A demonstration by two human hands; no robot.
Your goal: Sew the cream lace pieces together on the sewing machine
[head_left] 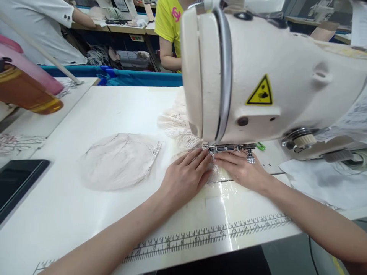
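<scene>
Left hand [186, 175] and right hand [242, 168] lie flat, palms down — fingertips nearly meeting, forearms outstretched.

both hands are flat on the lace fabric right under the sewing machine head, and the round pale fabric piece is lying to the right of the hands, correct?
Not quite. The head view shows the round pale fabric piece lying to the left of the hands, not the right. The rest holds: the left hand and right hand lie flat on the lace fabric under the sewing machine head.
</scene>
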